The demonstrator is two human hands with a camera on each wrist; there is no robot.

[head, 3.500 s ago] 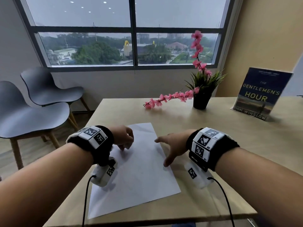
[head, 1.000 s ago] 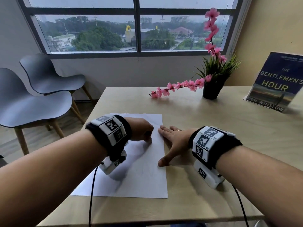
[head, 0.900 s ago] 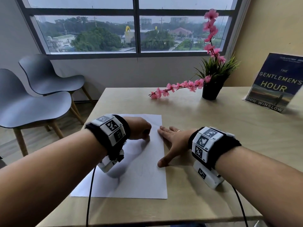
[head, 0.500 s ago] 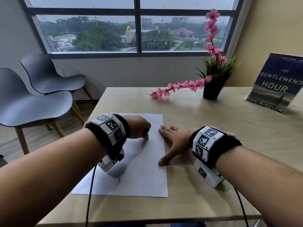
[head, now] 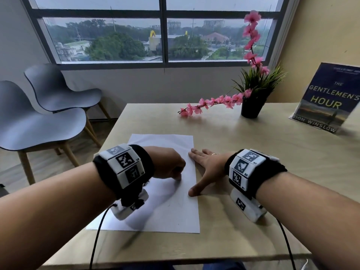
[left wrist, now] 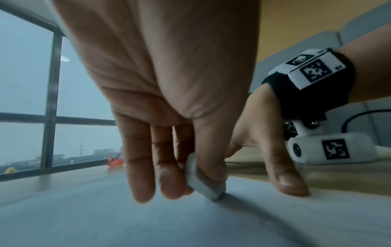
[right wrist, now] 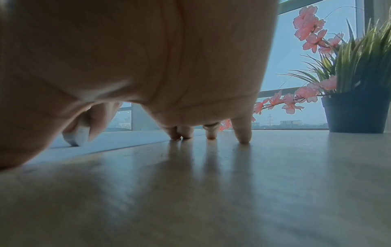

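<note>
A white sheet of paper lies flat on the wooden table, with faint pencil marks near its middle. My left hand is curled over the sheet and pinches a small white eraser between thumb and fingers. The eraser's lower end touches the paper. My right hand lies flat beside it, fingers straight. Its thumb tip and forefinger tip rest on the sheet's right edge, and the other fingertips rest on the bare table. The eraser also shows past the right palm.
A black pot with grass and pink blossoms stands at the table's far right, one flower sprig reaching left over the top. A book stands propped at the right edge. Two grey chairs sit left of the table.
Since 3.5 s ago the paper has gone from askew to square and the right hand has flattened at its edge. Over the last second the left hand shifts only slightly on the sheet.
</note>
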